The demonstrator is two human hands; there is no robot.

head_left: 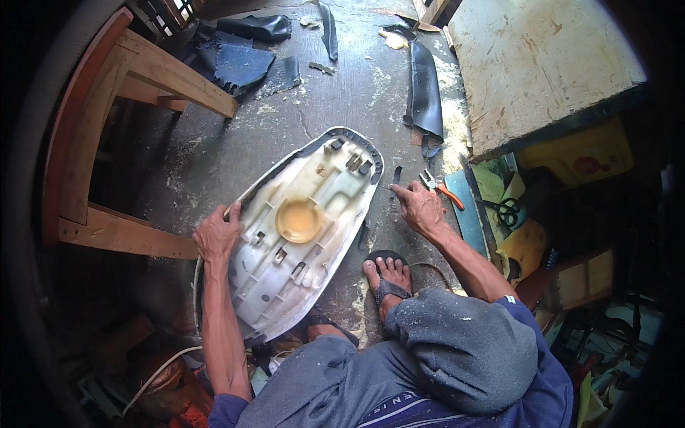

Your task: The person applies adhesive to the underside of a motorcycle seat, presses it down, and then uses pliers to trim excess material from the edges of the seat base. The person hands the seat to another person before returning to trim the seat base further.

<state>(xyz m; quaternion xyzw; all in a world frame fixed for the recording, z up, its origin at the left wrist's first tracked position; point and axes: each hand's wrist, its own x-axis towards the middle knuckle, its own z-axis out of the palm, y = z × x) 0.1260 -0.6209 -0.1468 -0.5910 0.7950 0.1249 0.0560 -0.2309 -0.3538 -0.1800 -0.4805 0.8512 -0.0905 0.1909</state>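
A motorcycle seat [335, 207] lies upside down on the floor in front of me, its off-white plastic base facing up. A round yellowish cup [298, 221] sits near the middle of the base. Dark cover material shows along the far rim. My left hand [217, 232] grips the seat's left edge, fingers bent over the rim. To the right of the seat's far end, my right hand [417, 205] has its fingers closed, with a thin dark tip by the fingertips that is too small to name. Beside it lie pliers [444, 191] with orange handles.
Black vinyl pieces [425, 93] and blue-black scraps [242, 64] litter the far floor amid pale crumbs. A wooden frame [135, 235] stands at left. At right are a worn bench top [542, 64] and black-handled scissors [508, 212]. My sandalled foot [389, 277] is near the seat.
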